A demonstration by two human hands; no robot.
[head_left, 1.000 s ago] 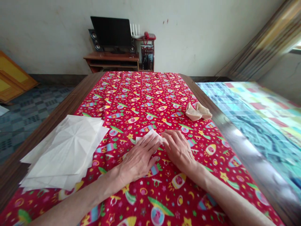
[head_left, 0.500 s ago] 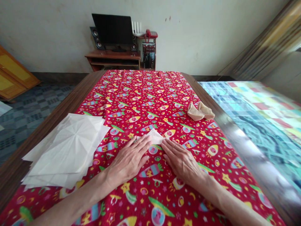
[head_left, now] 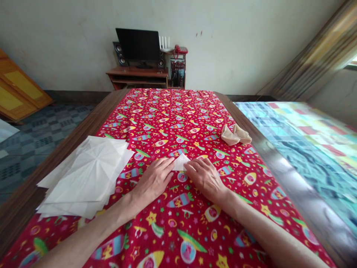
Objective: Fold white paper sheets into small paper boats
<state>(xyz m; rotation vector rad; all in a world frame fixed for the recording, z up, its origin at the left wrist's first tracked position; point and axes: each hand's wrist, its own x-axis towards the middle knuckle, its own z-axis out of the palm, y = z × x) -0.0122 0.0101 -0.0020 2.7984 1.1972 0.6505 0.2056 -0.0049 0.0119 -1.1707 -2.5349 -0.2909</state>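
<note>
A small sheet of white paper, folded to a triangle (head_left: 181, 163), lies on the red patterned cloth (head_left: 178, 123) with its peak pointing away from me. My left hand (head_left: 156, 176) is closed at the left corner, its fingers close together over the paper's edge. At the right corner, my right hand (head_left: 205, 176) has its fingers bent over the paper. Both outer corners are hidden under the fingers. To the left is a loose stack of creased white paper sheets (head_left: 92, 171). Two folded cream-coloured paper shapes (head_left: 235, 134) stand joined or touching near the cloth's right side.
The cloth covers a dark wooden table (head_left: 75, 137). Against the wall, a low desk (head_left: 139, 72) bears a black monitor (head_left: 138, 47), with a red telephone (head_left: 180, 49) beside it. A bed with a checked cover (head_left: 292, 126) adjoins the right side.
My right hand has bent its fingers over the right corner, where they lay flatter before. My left hand has drawn slightly left, baring more of the triangle. The camera view has tilted up slightly.
</note>
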